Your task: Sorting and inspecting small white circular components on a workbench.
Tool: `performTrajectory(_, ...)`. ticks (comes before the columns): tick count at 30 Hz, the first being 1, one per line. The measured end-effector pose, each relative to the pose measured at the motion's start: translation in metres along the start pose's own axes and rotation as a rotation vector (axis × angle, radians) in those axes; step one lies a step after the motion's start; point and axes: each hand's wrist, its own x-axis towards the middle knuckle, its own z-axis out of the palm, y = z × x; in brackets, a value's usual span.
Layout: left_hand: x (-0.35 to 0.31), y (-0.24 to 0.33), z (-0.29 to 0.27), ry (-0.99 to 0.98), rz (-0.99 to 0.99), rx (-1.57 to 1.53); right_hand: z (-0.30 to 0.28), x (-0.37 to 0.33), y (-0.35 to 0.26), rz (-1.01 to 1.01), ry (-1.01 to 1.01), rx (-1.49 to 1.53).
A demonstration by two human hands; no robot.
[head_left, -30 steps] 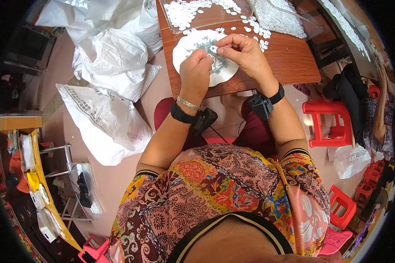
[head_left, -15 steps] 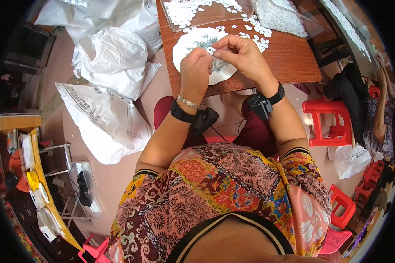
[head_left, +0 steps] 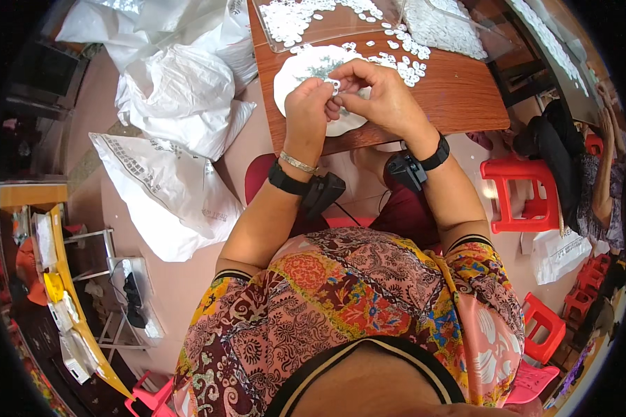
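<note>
Over the wooden table's near edge, my left hand (head_left: 309,110) pinches a small white plastic piece (head_left: 335,85) with a hole in it. My right hand (head_left: 386,97) meets it from the right, its index fingertip at the piece's upper end and its thumb just below; whether it holds another tiny part is hidden. Under both hands lies a white wavy-rimmed plate (head_left: 282,87) with small dark grey-green bits (head_left: 316,69) in its middle. Similar loose white pieces (head_left: 412,71) are scattered beyond my right hand.
A clear shallow tray (head_left: 327,36) of white pieces and a filled clear bag (head_left: 444,29) occupy the table's far side. Large white sacks (head_left: 177,97) stand on the floor at left. To the right are a red stool (head_left: 520,170) and another person's arm (head_left: 603,163).
My right hand's fingers have shifted around the white piece, its thumb now lower. The piece has turned and shows more of its face. My left hand has barely moved.
</note>
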Motion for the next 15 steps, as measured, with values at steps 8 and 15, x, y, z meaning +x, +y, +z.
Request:
performTrajectory(8, 0.000, -0.004, 0.000, 0.033, 0.066, 0.018, 0.010, -0.001, -0.004, -0.215, 0.128, -0.329)
performTrajectory(15, -0.001, -0.004, -0.004, 0.045, 0.046, -0.008, 0.011, -0.003, -0.005, -0.253, 0.102, -0.349)
